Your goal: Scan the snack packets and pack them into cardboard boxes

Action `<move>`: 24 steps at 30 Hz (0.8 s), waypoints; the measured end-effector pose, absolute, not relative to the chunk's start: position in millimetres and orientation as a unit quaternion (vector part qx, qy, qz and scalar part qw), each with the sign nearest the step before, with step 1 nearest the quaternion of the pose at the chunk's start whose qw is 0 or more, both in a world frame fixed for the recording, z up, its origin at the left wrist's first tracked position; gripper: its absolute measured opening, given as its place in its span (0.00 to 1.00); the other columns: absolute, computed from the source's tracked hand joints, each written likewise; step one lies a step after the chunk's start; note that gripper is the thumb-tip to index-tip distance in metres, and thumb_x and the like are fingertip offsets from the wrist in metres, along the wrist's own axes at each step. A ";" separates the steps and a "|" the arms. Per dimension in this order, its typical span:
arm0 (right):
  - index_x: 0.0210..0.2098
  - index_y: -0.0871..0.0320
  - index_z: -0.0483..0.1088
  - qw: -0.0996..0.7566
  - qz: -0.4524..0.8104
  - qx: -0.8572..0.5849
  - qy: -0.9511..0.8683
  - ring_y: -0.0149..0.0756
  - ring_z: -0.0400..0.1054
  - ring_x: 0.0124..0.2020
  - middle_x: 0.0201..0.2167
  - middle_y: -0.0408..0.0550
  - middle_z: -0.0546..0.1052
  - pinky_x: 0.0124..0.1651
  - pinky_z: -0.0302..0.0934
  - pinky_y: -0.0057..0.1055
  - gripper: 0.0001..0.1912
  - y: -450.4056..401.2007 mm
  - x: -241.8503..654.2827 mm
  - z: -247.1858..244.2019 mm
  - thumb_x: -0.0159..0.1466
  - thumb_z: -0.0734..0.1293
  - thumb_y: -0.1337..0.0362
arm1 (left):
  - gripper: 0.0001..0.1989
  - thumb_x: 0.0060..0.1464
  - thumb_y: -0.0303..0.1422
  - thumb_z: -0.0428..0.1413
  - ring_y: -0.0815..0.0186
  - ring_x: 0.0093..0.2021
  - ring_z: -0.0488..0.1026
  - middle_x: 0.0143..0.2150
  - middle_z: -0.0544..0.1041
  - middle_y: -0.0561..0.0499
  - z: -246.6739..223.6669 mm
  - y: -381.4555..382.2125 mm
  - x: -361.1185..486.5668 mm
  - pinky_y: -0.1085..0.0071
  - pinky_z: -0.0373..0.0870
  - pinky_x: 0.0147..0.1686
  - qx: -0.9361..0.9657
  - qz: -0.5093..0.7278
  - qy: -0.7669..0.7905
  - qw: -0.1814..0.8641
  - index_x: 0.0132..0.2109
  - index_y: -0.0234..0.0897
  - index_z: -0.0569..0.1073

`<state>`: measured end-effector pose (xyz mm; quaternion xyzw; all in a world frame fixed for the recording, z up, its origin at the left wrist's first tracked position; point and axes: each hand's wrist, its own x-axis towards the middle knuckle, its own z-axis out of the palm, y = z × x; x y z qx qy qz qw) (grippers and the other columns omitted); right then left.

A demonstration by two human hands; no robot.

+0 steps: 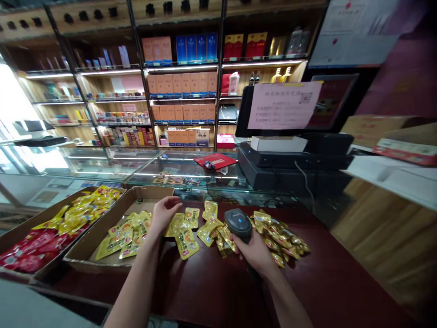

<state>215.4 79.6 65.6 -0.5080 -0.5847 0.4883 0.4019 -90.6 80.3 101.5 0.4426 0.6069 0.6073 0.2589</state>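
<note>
In the head view my right hand point(254, 253) is wrapped round the handle of a dark barcode scanner point(238, 223), which shows a small blue light on top. My left hand point(165, 213) hovers by the right side of a cardboard tray point(92, 266), fingers loosely curved and nothing seen in them. Flat yellow snack packets point(187, 243) lie on the dark red counter point(201, 291) between my hands. More such packets point(118, 239) rest inside the tray. Beside the scanner, a heap of gold packets point(282, 239) spreads to the right.
On the far left a second box point(20, 232) holds yellow and red packets. Behind the counter stand a glass display case point(143, 171), a red mouse pad point(221, 160) with a mouse point(209, 165), and a monitor point(246, 111) with a pink paper sign point(283, 107). Stocked shelves line the wall.
</note>
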 end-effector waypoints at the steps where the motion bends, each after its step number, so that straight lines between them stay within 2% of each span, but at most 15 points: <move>1: 0.35 0.55 0.68 0.404 0.487 -0.509 -0.584 0.33 0.64 0.14 0.15 0.39 0.72 0.17 0.58 0.28 0.14 78.6 217.4 66.8 0.55 0.71 0.55 | 0.23 0.39 0.43 0.70 0.59 0.39 0.81 0.38 0.84 0.43 95.0 87.2 -79.6 0.65 0.77 0.43 0.457 0.591 0.605 0.274 0.41 0.33 0.80; 6: 0.35 0.56 0.70 0.420 0.463 -0.506 -0.594 0.34 0.66 0.15 0.16 0.41 0.73 0.18 0.60 0.29 0.11 75.0 229.3 63.7 0.57 0.70 0.57 | 0.11 0.51 0.31 0.63 0.60 0.42 0.81 0.41 0.84 0.43 70.2 112.0 -30.9 0.69 0.74 0.45 0.550 0.412 0.681 0.252 0.43 0.34 0.80; 9: 0.36 0.56 0.70 0.427 0.450 -0.510 -0.596 0.36 0.69 0.17 0.19 0.43 0.76 0.19 0.62 0.29 0.11 73.2 235.9 58.2 0.58 0.70 0.57 | 0.13 0.53 0.27 0.60 0.61 0.46 0.80 0.44 0.84 0.43 58.5 119.9 -15.1 0.71 0.71 0.45 0.591 0.240 0.737 0.222 0.46 0.34 0.80; 11: 0.37 0.56 0.70 0.431 0.449 -0.516 -0.588 0.36 0.70 0.18 0.21 0.44 0.77 0.18 0.62 0.29 0.11 71.4 238.8 56.6 0.58 0.70 0.57 | 0.13 0.52 0.28 0.61 0.58 0.47 0.80 0.44 0.83 0.41 50.6 123.1 -10.7 0.69 0.71 0.45 0.599 0.171 0.751 0.220 0.46 0.34 0.80; 15: 0.38 0.55 0.69 0.424 0.454 -0.527 -0.579 0.35 0.67 0.15 0.17 0.39 0.73 0.18 0.61 0.29 0.11 67.3 240.6 60.0 0.58 0.69 0.58 | 0.11 0.48 0.32 0.65 0.52 0.48 0.79 0.42 0.83 0.39 37.6 126.3 -8.7 0.64 0.70 0.47 0.609 0.133 0.752 0.215 0.41 0.35 0.82; 19: 0.36 0.55 0.68 0.416 0.453 -0.535 -0.579 0.34 0.66 0.14 0.15 0.38 0.72 0.18 0.60 0.28 0.10 66.4 240.3 60.7 0.57 0.70 0.59 | 0.07 0.45 0.32 0.66 0.53 0.45 0.79 0.39 0.83 0.41 30.6 128.8 -7.8 0.65 0.70 0.45 0.610 0.133 0.750 0.219 0.35 0.36 0.81; 24: 0.35 0.55 0.69 0.413 0.448 -0.531 -0.588 0.35 0.68 0.15 0.16 0.39 0.74 0.19 0.62 0.29 0.10 67.5 239.4 52.7 0.58 0.70 0.58 | 0.12 0.46 0.30 0.66 0.59 0.43 0.79 0.41 0.83 0.44 30.8 131.9 -10.7 0.71 0.69 0.41 0.598 0.189 0.742 0.235 0.40 0.35 0.80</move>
